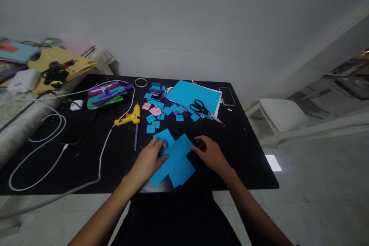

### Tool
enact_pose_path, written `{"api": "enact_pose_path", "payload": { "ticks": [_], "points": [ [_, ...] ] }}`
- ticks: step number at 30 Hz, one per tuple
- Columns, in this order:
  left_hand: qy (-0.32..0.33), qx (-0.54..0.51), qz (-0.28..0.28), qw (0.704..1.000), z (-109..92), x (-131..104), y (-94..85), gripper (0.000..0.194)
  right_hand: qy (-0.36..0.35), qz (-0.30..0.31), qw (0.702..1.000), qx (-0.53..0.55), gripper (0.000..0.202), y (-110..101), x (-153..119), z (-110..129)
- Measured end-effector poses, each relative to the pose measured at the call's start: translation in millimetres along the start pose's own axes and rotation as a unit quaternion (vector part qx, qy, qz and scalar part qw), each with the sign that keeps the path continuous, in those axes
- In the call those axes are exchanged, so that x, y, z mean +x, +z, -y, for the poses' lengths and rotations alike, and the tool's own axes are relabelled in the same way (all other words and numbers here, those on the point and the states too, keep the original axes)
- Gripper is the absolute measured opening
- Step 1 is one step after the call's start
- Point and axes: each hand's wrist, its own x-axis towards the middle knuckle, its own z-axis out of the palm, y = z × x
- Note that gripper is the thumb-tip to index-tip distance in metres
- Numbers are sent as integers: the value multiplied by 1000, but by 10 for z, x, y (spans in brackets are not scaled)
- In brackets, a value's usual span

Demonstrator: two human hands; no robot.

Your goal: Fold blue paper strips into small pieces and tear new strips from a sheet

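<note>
Blue paper (pixel 175 157) in a cross-like shape, made of overlapping or joined squares, lies flat at the table's near edge. My left hand (pixel 150 157) rests on its left side with the fingers bent and the thumb spread away from them. At the upper right arm of the cross, my right hand (pixel 209 152) has its thumb touching the paper edge, its curled fingers apart from the thumb. Neither hand appears to grip the paper. Beyond them lie small blue paper pieces (pixel 150 128) and pink pieces (pixel 155 111).
Black-handled scissors (pixel 205 111) lie on a blue sheet (pixel 181 94). A yellow glue gun (pixel 129 117) with a glue stick and white cable stands left. Folded colored strips (pixel 106 94), a phone (pixel 227 96) and a charging cable (pixel 62 150) share the black table (pixel 242 153). A white chair (pixel 282 115) stands right.
</note>
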Motion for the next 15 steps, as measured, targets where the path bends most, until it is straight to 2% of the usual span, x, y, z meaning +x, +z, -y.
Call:
{"api": "enact_pose_path", "payload": {
  "ticks": [1,4,10,13,15],
  "points": [
    [0,-23,6,1000,-5,-3,-21,8,0,-2,1000,1,31,7,18,9],
    [8,-108,21,994,-40,-30,-58,18,-6,-1,1000,25,30,18,69,44],
    [6,-239,35,970,-128,-140,-45,31,-2,14,981,195,26,19,142,215],
    [50,-292,47,954,-184,-159,-65,38,3,0,965,261,27,26,167,323],
    [83,-323,35,942,-225,-147,-69,45,1,-7,958,288,29,36,185,389]
  ]
}}
